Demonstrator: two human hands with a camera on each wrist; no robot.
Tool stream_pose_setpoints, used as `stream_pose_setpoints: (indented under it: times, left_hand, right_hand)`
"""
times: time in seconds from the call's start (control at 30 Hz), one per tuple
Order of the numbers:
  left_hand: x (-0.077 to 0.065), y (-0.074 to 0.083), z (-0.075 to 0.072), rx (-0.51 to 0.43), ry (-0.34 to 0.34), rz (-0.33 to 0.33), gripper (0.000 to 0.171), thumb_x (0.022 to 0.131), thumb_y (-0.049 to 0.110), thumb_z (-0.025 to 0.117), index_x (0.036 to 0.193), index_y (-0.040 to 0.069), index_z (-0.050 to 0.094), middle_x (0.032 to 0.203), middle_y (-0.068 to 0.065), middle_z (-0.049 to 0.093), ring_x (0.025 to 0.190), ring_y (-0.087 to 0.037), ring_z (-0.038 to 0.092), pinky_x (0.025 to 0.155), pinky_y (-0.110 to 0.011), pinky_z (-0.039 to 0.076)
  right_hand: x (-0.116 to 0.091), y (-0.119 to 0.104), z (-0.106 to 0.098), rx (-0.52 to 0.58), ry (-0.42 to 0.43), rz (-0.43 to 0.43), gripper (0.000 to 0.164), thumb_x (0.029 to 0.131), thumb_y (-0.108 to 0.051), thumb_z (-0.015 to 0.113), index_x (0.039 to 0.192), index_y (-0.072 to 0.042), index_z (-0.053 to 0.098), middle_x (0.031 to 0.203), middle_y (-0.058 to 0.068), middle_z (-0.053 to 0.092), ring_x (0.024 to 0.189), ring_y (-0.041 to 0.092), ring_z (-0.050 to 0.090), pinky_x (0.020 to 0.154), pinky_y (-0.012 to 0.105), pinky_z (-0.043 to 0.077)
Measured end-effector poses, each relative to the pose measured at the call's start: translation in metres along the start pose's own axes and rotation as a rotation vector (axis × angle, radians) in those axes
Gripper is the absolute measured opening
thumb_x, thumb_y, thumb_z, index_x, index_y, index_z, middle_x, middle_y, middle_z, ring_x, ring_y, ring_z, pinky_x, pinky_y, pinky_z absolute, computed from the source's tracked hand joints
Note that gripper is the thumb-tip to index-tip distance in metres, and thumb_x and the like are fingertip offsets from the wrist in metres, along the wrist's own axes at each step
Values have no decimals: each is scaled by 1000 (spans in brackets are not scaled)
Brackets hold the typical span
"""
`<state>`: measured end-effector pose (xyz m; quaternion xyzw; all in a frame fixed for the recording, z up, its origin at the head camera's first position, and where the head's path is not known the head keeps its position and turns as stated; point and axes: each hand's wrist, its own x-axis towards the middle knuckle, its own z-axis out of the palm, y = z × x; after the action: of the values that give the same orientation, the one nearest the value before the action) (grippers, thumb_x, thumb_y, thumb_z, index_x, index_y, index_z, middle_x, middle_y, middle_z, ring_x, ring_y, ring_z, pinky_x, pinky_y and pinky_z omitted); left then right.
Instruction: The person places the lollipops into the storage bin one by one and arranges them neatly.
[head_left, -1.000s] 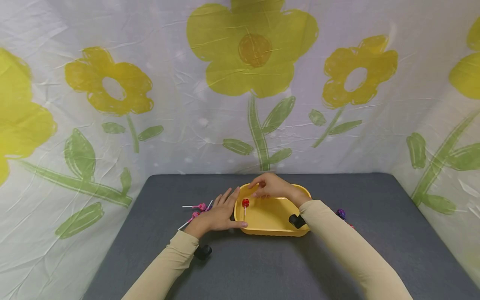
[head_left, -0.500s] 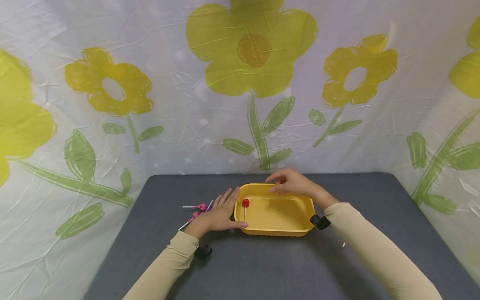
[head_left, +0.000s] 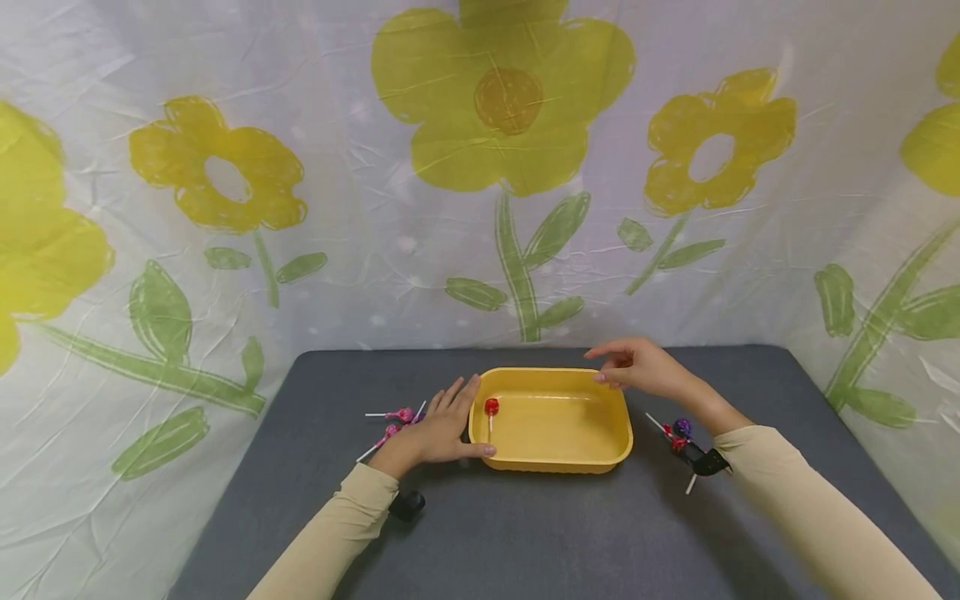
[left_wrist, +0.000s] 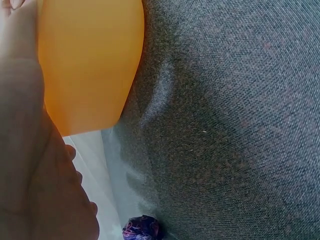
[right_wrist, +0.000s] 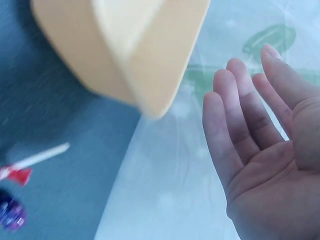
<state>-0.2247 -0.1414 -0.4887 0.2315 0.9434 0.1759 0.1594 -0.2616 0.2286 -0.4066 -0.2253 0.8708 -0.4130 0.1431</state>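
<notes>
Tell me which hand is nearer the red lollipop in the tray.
Left. The left hand is at the left rim of the tray, beside the lollipop; the right hand hovers farther off, by the far right corner.

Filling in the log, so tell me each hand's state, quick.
Left hand: open, touching the tray.
Right hand: open, holding nothing.

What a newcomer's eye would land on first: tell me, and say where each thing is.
First, probably the yellow tray on the grey table, with a red lollipop lying inside near its left end. Then the big yellow flower on the cloth behind. The left hand touches the tray's left end; the right hand hovers empty near its far right corner.
</notes>
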Motion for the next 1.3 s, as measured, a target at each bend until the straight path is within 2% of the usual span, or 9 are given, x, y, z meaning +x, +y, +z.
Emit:
stream_pose_setpoints:
  times: [0.1, 0.2, 0.4, 0.53, 0.7, 1.03, 1.3]
  left_hand:
    - [-1, 1, 0, -7, -4, 3, 124, 78, 80, 58, 159, 19, -14, 170, -2, -4, 157, -29, -6, 125, -59, 2]
    - [-1, 1, 0, -10, -2, 5, 124, 78, 80, 58, 159, 18, -13, 170, -2, -4, 157, -28, -6, 125, -58, 2]
    - [-2, 1, 0, -11, -3, -2, 125, 77, 80, 58, 159, 19, -13, 170, -2, -4, 157, -28, -7, 125, -59, 2]
    - [-1, 1, 1, -9, -4, 2, 125, 77, 81, 58, 159, 19, -14, 170, -2, -5, 157, -28, -7, 125, -58, 2]
    - [0, -1, 2, 1, 2, 7, 124, 78, 81, 57, 159, 20, -15, 170, -1, -6, 157, -27, -8, 125, -58, 2]
    - [3, -3, 5, 10, -2, -7, 125, 78, 80, 58, 158, 22, -18, 169, 2, -10, 157, -25, -10, 126, -57, 1]
    - [4, -5, 6, 13, 2, -5, 125, 78, 81, 57, 158, 20, -17, 169, 2, -11, 157, -25, -10, 126, -57, 1]
  right_hand:
    - [-13, 9, -6, -8, 31, 26, 41, 93, -18, 69, 131, -4, 62, 97, 21, 74, 76, 20, 68, 68, 28, 56]
    - [-26, 21, -10, -18, 74, 56, 42, 92, -22, 71, 130, -8, 63, 94, 14, 75, 74, 13, 67, 68, 29, 57]
    - [-49, 42, -15, -32, 125, 90, 46, 89, -31, 73, 129, -10, 64, 86, 3, 73, 71, 12, 64, 65, 27, 56]
    - [-64, 53, -19, -18, 136, 99, 47, 91, -30, 72, 131, -7, 62, 87, 5, 73, 72, 16, 65, 66, 29, 56]
    - [-78, 64, -23, -11, 148, 113, 49, 92, -30, 70, 131, -3, 61, 91, 14, 73, 74, 22, 66, 67, 31, 57]
    - [-100, 88, -22, 15, 156, 138, 49, 94, -24, 68, 132, 5, 58, 90, 17, 73, 73, 21, 66, 65, 33, 56]
    - [-112, 106, -19, 29, 144, 207, 48, 94, -25, 68, 130, 6, 59, 93, 14, 73, 78, 13, 68, 69, 30, 58]
